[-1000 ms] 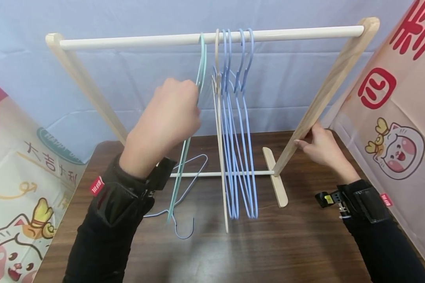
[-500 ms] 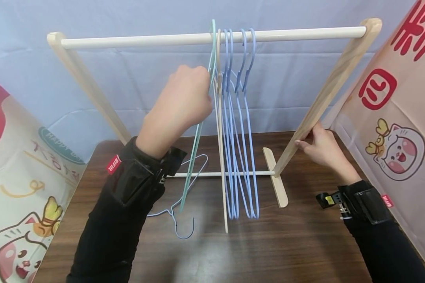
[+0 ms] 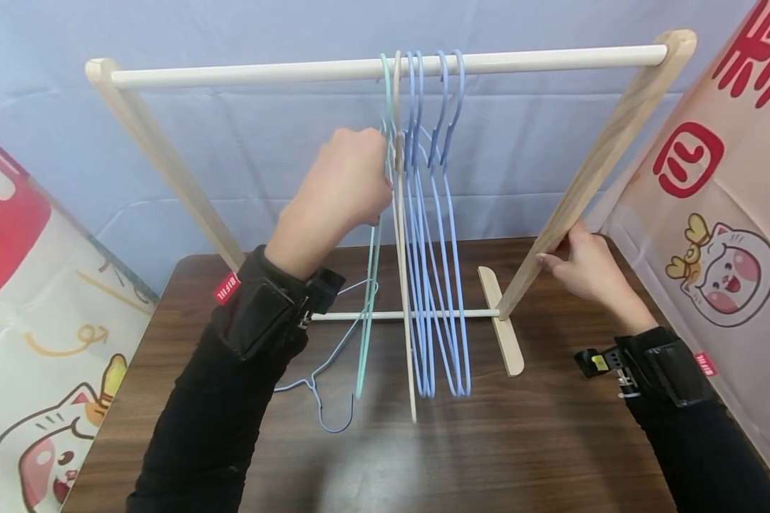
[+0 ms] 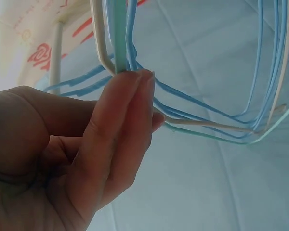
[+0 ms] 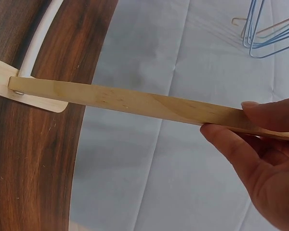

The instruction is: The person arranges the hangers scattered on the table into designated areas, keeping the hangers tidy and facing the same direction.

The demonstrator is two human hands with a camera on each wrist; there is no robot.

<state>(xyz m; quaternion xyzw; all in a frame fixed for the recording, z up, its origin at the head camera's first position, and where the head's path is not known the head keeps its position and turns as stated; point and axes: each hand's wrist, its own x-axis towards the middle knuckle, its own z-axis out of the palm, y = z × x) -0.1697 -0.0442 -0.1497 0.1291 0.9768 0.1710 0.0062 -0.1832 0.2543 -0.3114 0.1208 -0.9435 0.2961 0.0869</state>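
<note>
My left hand (image 3: 349, 174) pinches the neck of a mint-green hanger (image 3: 388, 96). Its hook lies over the white rail (image 3: 244, 74) of a small clothes rack, and its body hangs down below my fist. In the left wrist view, thumb and fingertips close on the green hanger (image 4: 120, 38), close beside the others. Right of it hang a beige hanger (image 3: 409, 356) and several blue hangers (image 3: 453, 299). My right hand (image 3: 587, 267) holds the rack's right wooden upright (image 3: 606, 146); in the right wrist view, thumb and fingers lie on either side of this upright (image 5: 135, 101).
A loose blue hanger (image 3: 335, 432) lies on the brown wooden table (image 3: 488, 456), partly behind my left forearm. A white lower bar (image 3: 385, 315) joins the rack's sides; the right foot (image 3: 507, 342) rests on the table. Printed cloths (image 3: 699, 285) stand at both sides.
My left hand has moved right along the rail with the green hanger, bringing it up beside the beige one. Its hook rose, then settled lower on the rail. My right hand has stayed in place.
</note>
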